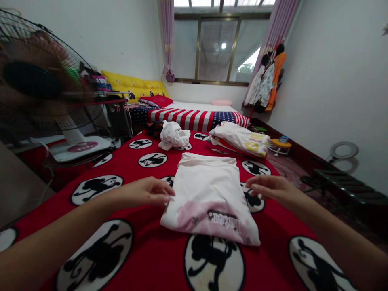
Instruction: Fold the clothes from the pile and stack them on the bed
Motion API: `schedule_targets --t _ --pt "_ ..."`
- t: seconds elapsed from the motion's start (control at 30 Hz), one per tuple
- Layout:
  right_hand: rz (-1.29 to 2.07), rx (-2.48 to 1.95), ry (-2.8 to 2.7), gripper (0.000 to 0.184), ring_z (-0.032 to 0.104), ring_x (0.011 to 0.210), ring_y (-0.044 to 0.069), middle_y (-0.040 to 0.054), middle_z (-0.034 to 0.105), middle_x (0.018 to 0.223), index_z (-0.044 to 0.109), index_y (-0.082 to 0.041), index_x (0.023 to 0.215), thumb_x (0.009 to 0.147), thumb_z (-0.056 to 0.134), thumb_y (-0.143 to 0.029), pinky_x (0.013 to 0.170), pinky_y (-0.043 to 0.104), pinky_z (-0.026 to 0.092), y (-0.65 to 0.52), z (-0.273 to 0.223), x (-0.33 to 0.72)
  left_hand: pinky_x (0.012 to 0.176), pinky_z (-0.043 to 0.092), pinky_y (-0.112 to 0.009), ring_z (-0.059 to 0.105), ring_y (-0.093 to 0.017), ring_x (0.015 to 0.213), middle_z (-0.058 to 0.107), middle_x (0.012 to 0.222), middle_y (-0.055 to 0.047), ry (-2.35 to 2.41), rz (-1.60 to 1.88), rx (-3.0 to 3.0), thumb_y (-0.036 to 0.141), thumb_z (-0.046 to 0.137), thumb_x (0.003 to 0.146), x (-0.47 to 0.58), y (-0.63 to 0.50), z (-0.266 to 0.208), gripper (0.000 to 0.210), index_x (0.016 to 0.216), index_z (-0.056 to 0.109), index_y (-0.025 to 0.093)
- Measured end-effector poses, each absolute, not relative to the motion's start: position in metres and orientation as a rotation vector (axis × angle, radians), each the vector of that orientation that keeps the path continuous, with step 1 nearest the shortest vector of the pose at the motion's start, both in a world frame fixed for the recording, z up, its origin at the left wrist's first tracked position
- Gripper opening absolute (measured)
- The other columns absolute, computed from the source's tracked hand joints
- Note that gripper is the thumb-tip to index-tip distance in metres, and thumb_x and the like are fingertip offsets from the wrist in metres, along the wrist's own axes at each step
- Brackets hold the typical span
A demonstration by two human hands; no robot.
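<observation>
A white T-shirt (209, 182), folded into a rough rectangle, lies in front of me on a red blanket (136, 222) with round monkey prints. Its lower part has a pink patch, stars and the lettering "later." turned upside down. My left hand (154, 192) is at the shirt's left edge, with fingers loosely bent and fingertips at the cloth; no firm grip shows. To the right of the shirt, my right hand (268, 186) hovers just off its edge, thumb and fingers apart, holding nothing.
A crumpled white garment (174, 135) lies further back on the blanket, beside a stack of folded clothes (241, 139). A running fan (33, 81) stands at left. Behind is another bed with a striped cover (184, 119). A dark bench (348, 188) is at right.
</observation>
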State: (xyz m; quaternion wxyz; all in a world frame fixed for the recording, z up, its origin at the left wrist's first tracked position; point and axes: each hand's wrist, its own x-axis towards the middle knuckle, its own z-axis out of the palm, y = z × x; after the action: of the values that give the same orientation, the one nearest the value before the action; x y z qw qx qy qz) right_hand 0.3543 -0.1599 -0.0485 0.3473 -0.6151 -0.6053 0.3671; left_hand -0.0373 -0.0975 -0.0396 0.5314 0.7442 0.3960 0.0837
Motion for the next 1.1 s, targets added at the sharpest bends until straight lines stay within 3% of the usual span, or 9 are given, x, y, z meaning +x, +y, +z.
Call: schedule_targets --t 0.13,0.27,0.43,0.6,0.77,0.87,0.97,1.1 --pt "0.732 -1.536 -1.646 0.027 0.065 0.066 0.016 0.0054 0.072 0.078 0.07 -0.015 0.093 0.073 0.067 -0.032 0.055 0.022 0.047 -0.1 -0.049 0.304 0.058 0.052 -0.027 0.065 -0.018 0.066 0.064 0.071 -0.001 1.241 0.575 1.6 0.035 0.074 0.068 0.002 -0.042 -0.057 0.046 0.106 0.057 0.014" --pt "0.616 -1.537 -1.651 0.039 0.063 0.062 0.012 0.0067 0.071 0.101 0.063 -0.016 0.113 0.074 0.063 -0.022 0.057 0.024 0.047 -0.066 -0.081 0.256 0.048 0.044 -0.021 0.059 -0.014 0.059 0.058 0.067 0.003 1.393 0.833 1.596 0.019 0.072 0.067 0.029 -0.006 -0.078 0.046 0.11 0.055 0.015" --pt "0.368 -1.64 -1.673 0.037 0.064 0.071 0.014 0.0004 0.071 0.102 0.065 -0.024 0.11 0.073 0.062 -0.02 0.068 0.027 0.048 -0.063 -0.107 0.24 0.043 0.034 -0.019 0.049 -0.01 0.048 0.055 0.059 0.003 1.373 0.928 1.636 0.026 0.073 0.068 0.035 0.012 -0.096 0.027 0.091 0.065 0.014" --pt "0.372 -1.599 -1.637 0.025 0.064 0.069 0.015 0.0006 0.073 0.087 0.068 -0.022 0.101 0.077 0.059 -0.024 0.066 0.027 0.046 -0.07 -0.105 0.241 0.052 0.041 -0.02 0.055 -0.011 0.058 0.062 0.069 -0.001 1.042 0.885 1.525 0.041 0.075 0.068 0.032 0.017 -0.071 0.03 0.077 0.065 0.014" --pt "0.399 -1.506 -1.634 0.019 0.064 0.072 0.015 0.0004 0.072 0.082 0.069 -0.022 0.092 0.076 0.059 -0.024 0.068 0.026 0.047 -0.072 -0.108 0.241 0.06 0.048 -0.023 0.06 -0.014 0.065 0.064 0.075 -0.004 0.682 0.798 1.324 0.038 0.081 0.061 0.04 0.027 -0.049 0.035 0.078 0.063 0.013" --pt "0.414 -1.46 -1.625 0.018 0.065 0.075 0.016 0.0017 0.072 0.082 0.069 -0.021 0.09 0.075 0.059 -0.023 0.072 0.028 0.049 -0.073 -0.109 0.241 0.062 0.049 -0.025 0.062 -0.015 0.067 0.066 0.079 -0.006 0.867 0.942 1.416 0.04 0.074 0.066 0.047 0.033 -0.06 0.036 0.088 0.065 0.014" --pt "0.458 -1.39 -1.535 0.023 0.064 0.068 0.016 0.0038 0.072 0.083 0.067 -0.019 0.096 0.078 0.056 -0.025 0.065 0.027 0.05 -0.072 -0.099 0.25 0.064 0.047 -0.026 0.062 -0.016 0.069 0.068 0.082 -0.006 1.143 1.097 1.535 0.045 0.069 0.071 0.048 0.038 -0.077 0.041 0.098 0.063 0.014" --pt "0.183 -1.459 -1.445 0.028 0.064 0.07 0.016 0.0073 0.071 0.098 0.067 -0.018 0.102 0.08 0.055 -0.03 0.068 0.029 0.049 -0.068 -0.075 0.289 0.067 0.044 -0.028 0.063 -0.023 0.081 0.069 0.085 -0.009 1.417 1.114 1.61 0.059 0.066 0.068 0.039 0.038 -0.084 0.049 0.09 0.064 0.015"
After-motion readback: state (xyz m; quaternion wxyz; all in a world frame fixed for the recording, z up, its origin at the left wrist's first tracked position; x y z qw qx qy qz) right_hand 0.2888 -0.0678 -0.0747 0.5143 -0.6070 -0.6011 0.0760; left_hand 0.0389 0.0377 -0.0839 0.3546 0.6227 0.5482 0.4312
